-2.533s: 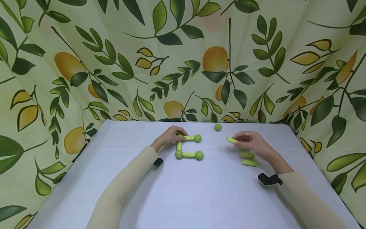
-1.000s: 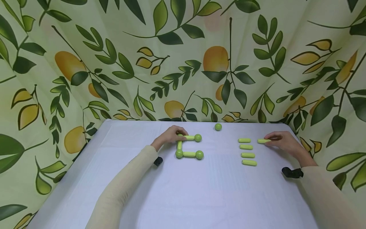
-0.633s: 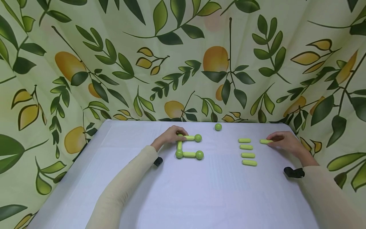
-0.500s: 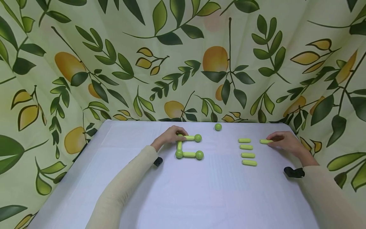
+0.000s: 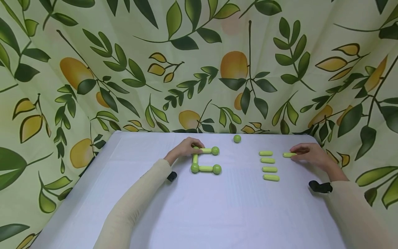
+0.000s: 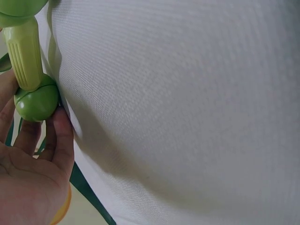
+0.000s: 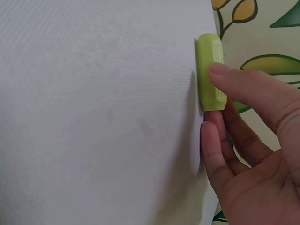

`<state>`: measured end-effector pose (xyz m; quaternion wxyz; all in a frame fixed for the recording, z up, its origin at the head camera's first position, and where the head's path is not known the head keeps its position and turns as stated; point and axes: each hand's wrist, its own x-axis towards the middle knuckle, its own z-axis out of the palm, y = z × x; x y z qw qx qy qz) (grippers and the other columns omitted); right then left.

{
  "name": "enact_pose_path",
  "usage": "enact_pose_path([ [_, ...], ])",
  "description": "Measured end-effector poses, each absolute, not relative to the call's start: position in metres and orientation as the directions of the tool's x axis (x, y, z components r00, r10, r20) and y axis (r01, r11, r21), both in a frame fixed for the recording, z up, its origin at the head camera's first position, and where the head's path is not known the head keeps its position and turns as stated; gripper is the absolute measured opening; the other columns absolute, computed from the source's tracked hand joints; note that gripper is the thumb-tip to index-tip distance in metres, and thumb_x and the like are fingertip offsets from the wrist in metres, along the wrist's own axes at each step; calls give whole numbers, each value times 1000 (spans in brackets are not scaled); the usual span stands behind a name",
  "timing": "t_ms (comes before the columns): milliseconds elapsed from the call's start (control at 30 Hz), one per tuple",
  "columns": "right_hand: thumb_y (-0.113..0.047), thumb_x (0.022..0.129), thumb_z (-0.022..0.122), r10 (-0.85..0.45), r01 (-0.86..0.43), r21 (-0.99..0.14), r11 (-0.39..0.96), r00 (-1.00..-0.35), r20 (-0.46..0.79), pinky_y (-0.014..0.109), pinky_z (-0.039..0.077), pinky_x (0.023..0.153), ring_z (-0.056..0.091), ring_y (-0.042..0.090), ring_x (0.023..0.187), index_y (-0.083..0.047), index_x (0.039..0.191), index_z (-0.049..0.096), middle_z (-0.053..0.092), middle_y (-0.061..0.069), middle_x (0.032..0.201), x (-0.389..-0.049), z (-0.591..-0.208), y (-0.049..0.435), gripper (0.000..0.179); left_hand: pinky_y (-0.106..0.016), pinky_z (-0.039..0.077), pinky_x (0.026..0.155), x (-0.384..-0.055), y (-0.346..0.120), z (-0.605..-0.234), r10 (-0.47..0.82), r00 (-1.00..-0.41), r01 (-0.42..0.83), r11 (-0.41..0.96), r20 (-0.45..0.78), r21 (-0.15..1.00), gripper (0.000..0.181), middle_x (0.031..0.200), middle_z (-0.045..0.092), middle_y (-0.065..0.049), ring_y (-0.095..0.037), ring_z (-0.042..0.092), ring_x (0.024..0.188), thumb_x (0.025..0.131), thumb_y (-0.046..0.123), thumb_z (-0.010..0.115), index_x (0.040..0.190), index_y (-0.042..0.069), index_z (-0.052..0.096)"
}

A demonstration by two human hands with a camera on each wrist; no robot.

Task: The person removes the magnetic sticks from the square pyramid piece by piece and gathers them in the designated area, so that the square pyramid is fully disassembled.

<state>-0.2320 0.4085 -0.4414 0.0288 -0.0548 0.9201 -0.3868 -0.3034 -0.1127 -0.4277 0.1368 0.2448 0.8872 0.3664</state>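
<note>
On the table in the head view lies a C-shaped frame of light green building rods [image 5: 206, 168] joined by darker green balls [image 5: 216, 169]. My left hand [image 5: 185, 147] is at its far left corner. In the left wrist view those fingers hold the corner ball [image 6: 37, 102], which joins a ribbed rod [image 6: 23, 56]. To the right, my right hand [image 5: 312, 156] pinches a loose light green rod [image 5: 289, 155] low at the table. The right wrist view shows the thumb pressed on that rod [image 7: 208, 51], with other fingers behind and below its near end.
Several loose rods [image 5: 269, 169] lie in a column to the left of my right hand. A single green ball [image 5: 237, 138] sits near the far edge of the white-covered table [image 5: 199, 214]. A leaf-and-fruit patterned curtain [image 5: 199, 86] hangs behind and at both sides.
My right hand has carried its rod from the left of the column, where it was raised and tilted, to the column's right, level near the table. My left hand stays put.
</note>
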Motion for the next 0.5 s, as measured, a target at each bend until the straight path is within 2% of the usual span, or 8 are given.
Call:
enact_pose_path([
  [233, -31, 92, 79, -109, -76, -684, 725, -994, -6, 30, 47, 82, 58, 28, 107, 4, 126, 66, 64, 23, 124, -228, -435, 410, 51, -32, 48, 91, -304, -113, -429, 540, -840, 343, 609, -57, 715, 16, 107, 71, 0, -18, 59, 100, 95, 8, 74, 110, 6, 77],
  [300, -34, 94, 76, -91, -73, -679, 730, -996, 10, 29, 48, 81, 58, 29, 108, 3, 127, 65, 64, 22, 124, -228, -434, 411, 51, -32, 48, 91, -304, -113, -429, 541, -839, 344, 607, -56, 716, 16, 107, 71, 0, -17, 59, 100, 95, 8, 74, 110, 7, 77],
  [400, -36, 97, 72, -72, -76, -683, 726, -997, 33, 25, 48, 78, 58, 22, 105, 1, 128, 65, 64, 20, 123, -229, -432, 411, 49, -32, 48, 92, -304, -113, -430, 545, -837, 348, 603, -53, 718, 16, 108, 71, 0, -17, 59, 100, 95, 8, 74, 111, 7, 77],
  [500, -35, 96, 74, -63, -100, -699, 708, -995, 78, 19, 47, 76, 58, 10, 99, 0, 127, 66, 66, 17, 120, -228, -428, 406, 48, -32, 48, 90, -304, -113, -429, 546, -836, 346, 601, -54, 720, 16, 107, 71, 0, -17, 58, 99, 95, 8, 74, 111, 6, 77],
])
